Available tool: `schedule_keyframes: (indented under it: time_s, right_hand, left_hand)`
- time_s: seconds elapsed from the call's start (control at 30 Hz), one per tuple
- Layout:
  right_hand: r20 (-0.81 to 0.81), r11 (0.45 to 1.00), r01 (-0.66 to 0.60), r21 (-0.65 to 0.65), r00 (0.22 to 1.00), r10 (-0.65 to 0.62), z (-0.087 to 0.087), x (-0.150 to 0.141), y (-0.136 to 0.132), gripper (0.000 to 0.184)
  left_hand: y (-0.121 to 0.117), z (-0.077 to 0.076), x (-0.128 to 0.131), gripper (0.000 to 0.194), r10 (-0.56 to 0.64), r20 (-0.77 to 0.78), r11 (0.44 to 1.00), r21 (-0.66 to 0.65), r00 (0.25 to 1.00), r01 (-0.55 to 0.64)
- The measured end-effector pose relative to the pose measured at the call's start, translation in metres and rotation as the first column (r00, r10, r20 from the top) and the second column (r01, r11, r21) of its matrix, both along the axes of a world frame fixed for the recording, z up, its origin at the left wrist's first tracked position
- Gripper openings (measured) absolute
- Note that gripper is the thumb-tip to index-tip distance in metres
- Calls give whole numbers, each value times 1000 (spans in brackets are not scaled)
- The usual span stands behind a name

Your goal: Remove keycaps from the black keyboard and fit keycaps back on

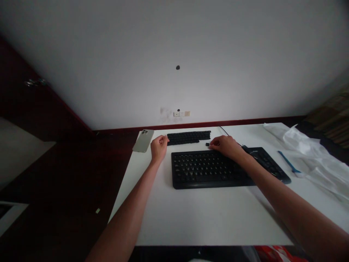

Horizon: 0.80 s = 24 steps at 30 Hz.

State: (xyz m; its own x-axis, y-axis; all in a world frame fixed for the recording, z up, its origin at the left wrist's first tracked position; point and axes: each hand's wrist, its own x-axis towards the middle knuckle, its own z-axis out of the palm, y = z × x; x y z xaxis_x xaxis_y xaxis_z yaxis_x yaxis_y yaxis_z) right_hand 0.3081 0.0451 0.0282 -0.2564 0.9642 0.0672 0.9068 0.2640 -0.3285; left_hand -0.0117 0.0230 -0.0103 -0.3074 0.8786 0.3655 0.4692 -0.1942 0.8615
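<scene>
A black keyboard [203, 178] lies on the white table, with pale spots showing across its left and middle part. Behind it, black keycaps [188, 137] sit close together in rows with a stepped right end. My left hand [159, 147] is closed at the left end of these rows, its fingers curled; whatever they may hold is hidden. A single small black keycap [207, 144] is at the fingertips of my right hand [225, 145], which is bent in a pinch above the keyboard's back edge. My right forearm crosses over the keyboard's right part.
A pale phone [143, 141] lies face down at the table's back left. To the right are a blue slim tool [289, 162] and crumpled white plastic sheeting [313, 156]. A dark cable [224, 130] runs off the back edge. Wall sockets [181, 114] sit behind the table [212, 214].
</scene>
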Motion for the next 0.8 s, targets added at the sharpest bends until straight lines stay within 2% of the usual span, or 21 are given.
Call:
schedule_keyframes:
  time_s: [0.13, 0.3, 0.8]
  right_hand:
    - [33, 1000, -17, 23, 999, 16, -5, -11, 11, 19]
    - [58, 1000, -10, 21, 998, 8, -3, -25, 19, 20]
    - [41, 1000, 16, 20, 999, -17, 0, -38, 22, 16]
  left_hand:
    - [-1, 1, 0, 34, 9, 0, 1000, -3, 1000, -9]
    - [-2, 3, 0, 34, 2, -4, 1000, -9, 1000, -2]
    - [-1, 1, 0, 34, -3, 10, 1000, -1, 1000, 3]
